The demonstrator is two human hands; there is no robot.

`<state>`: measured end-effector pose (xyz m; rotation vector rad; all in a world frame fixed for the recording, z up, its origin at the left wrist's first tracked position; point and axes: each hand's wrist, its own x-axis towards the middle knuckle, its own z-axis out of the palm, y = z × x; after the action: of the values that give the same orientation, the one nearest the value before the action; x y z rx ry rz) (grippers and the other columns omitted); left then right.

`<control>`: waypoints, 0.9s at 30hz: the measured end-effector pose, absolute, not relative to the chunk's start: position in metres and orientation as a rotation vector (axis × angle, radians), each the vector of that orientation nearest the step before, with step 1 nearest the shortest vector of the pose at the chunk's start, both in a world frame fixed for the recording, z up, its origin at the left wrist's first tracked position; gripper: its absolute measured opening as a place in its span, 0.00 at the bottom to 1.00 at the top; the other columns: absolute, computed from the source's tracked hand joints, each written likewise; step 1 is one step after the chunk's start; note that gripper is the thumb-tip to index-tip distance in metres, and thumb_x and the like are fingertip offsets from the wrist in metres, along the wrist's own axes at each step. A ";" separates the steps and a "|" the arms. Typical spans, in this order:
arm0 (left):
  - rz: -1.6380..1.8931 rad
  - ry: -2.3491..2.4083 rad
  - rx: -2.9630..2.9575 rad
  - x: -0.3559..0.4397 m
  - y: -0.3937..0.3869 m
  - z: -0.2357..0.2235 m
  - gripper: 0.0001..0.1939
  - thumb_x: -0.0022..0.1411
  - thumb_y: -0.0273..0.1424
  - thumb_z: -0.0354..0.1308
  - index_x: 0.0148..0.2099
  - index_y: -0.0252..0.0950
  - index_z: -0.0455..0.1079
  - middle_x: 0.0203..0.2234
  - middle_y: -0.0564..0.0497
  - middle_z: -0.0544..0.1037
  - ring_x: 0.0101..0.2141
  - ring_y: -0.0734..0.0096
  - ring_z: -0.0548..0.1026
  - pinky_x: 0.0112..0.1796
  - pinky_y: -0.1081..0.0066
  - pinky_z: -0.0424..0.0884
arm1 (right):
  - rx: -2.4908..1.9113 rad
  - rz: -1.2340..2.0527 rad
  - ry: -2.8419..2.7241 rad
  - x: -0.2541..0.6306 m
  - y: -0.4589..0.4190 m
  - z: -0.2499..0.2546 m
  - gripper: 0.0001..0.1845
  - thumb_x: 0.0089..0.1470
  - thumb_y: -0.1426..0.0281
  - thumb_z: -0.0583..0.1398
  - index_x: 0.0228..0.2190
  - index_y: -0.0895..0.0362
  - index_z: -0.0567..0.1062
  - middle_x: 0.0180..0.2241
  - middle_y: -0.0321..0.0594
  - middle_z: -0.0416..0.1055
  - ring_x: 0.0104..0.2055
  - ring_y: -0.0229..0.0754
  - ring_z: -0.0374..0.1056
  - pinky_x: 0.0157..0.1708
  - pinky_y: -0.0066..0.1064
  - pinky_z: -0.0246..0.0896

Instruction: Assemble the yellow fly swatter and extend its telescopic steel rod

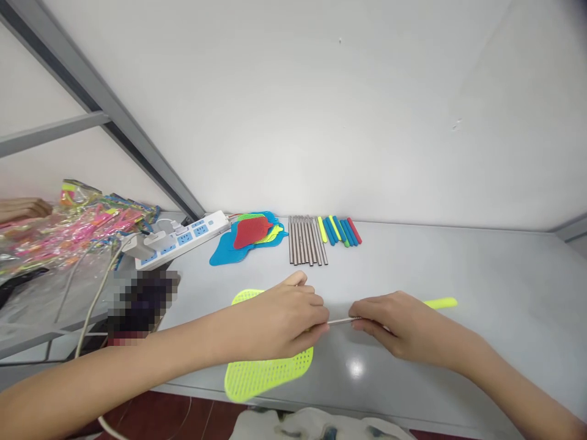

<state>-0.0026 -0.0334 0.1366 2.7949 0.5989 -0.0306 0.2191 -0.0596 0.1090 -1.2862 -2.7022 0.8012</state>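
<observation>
My left hand (287, 318) is closed over a yellow-green mesh swatter head (266, 373) lying on the grey table (481, 275), fingers pinched at its neck. My right hand (403, 327) is closed on a thin metal rod (342, 320) that runs between both hands. A yellow-green handle grip (440, 302) sticks out past my right hand.
At the back lie a row of metal rods (307, 239), several coloured handle grips (342, 230), and stacked swatter heads in blue, red and yellow (247, 235). A white power strip (183, 238) with plugs and a pile of packaged coloured items (59, 226) sit at the left.
</observation>
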 end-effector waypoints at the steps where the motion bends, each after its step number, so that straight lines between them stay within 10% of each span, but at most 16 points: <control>1: -0.026 0.616 2.872 -0.003 -0.033 0.132 0.13 0.62 0.28 0.42 0.26 0.35 0.61 0.19 0.55 0.66 0.23 0.75 0.59 0.35 0.68 0.53 | -1.335 0.850 -2.667 0.220 -0.059 0.107 0.16 0.57 0.64 0.45 0.21 0.56 0.58 0.18 0.31 0.60 0.19 0.32 0.49 0.20 0.26 0.40; 27: 0.065 0.968 2.817 0.003 -0.047 0.064 0.09 0.53 0.17 0.45 0.32 0.36 0.59 0.26 0.54 0.67 0.26 0.72 0.63 0.31 0.70 0.55 | -1.477 1.062 -2.263 0.193 -0.071 0.051 0.14 0.56 0.66 0.45 0.20 0.57 0.57 0.16 0.30 0.49 0.19 0.32 0.43 0.20 0.25 0.41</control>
<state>0.0034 -0.0466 0.0642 2.8169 0.9684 0.0645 0.1934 -0.0713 0.0513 -1.4769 -2.2629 1.0621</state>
